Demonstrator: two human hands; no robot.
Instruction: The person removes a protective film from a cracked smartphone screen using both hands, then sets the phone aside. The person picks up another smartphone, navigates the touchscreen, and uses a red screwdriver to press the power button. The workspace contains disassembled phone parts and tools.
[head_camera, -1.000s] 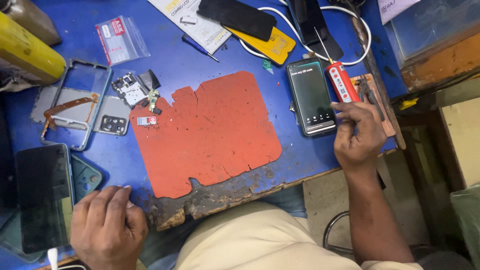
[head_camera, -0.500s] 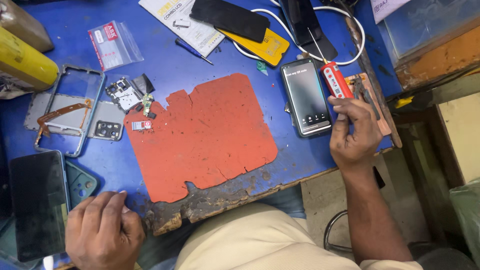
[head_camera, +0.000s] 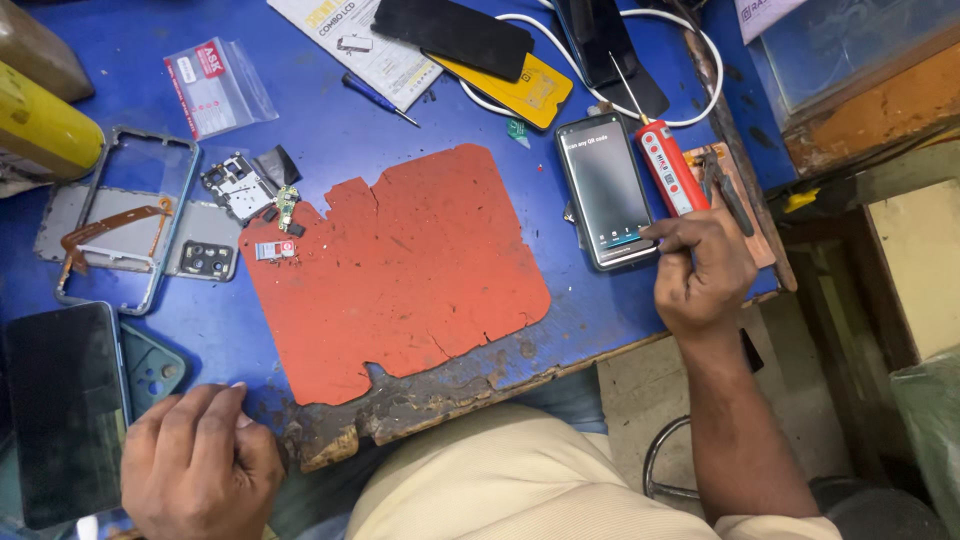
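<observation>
The right hand (head_camera: 705, 270) rested at the near right edge of the blue desk (head_camera: 330, 130), its fingers (head_camera: 668, 232) curled loosely together, the forefinger tip touching the lower right corner of a smartphone (head_camera: 606, 188) whose screen was lit. The phone lay flat, running away from the fingertips toward the far side of the desk. Just beyond the knuckles, beside the phone, lay a red pen-shaped tool (head_camera: 668, 165) and dark tweezers (head_camera: 728, 190); whether the hand touched either cannot be told.

The left hand (head_camera: 200, 465) lay on the near left edge, fingers bent and close together, pinching nothing. Just outside its fingers lay a dark phone screen (head_camera: 62, 410) over a teal back cover (head_camera: 152, 368). Between the two hands spread a worn red mat (head_camera: 400, 270), with small circuit parts (head_camera: 270, 215) at its far left corner. Beyond the left fingers lay a stripped phone frame (head_camera: 130, 225).
</observation>
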